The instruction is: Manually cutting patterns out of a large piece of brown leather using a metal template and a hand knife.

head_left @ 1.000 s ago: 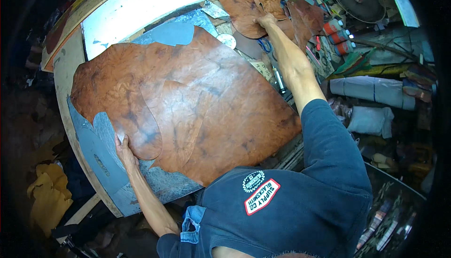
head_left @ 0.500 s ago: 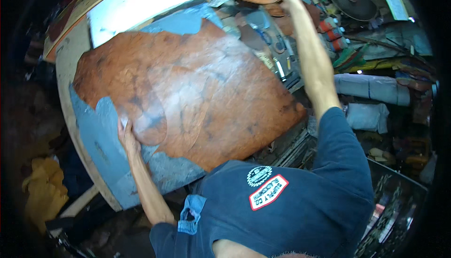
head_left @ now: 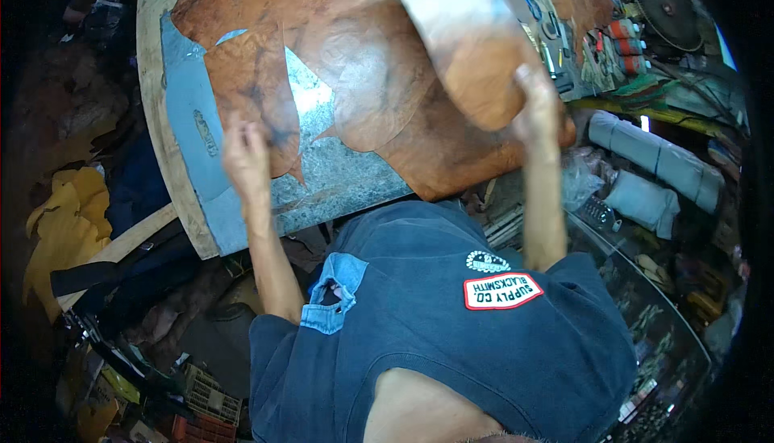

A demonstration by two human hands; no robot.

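Observation:
A large brown leather hide (head_left: 355, 80) with dark blotches lies over the table. My left hand (head_left: 246, 157) is at the lower left part of the hide, fingers curled against the edge of a flap (head_left: 258, 80); a gap beside that flap bares the grey-blue tabletop. To the right, my right hand (head_left: 536, 108), smeared by motion, grips the edge of a lighter brown leather piece (head_left: 480, 72) with a rounded end. This piece is lifted above the hide and blurred, with a bright sheen across it. My fingertips on its far side are partly hidden.
The grey-blue tabletop (head_left: 197, 141) has a pale wooden rim on its left. Hand tools (head_left: 548, 40), red-capped bottles (head_left: 627, 38) and a round fan (head_left: 667, 8) are at the far right. Wrapped rolls (head_left: 655, 153) lie nearer. Yellow leather (head_left: 68, 209) hangs at the left.
My right hand has come back from the far right, bringing a lighter leather piece over the hide. A gap has opened beside the left flap. The view has shifted, with the table higher in it.

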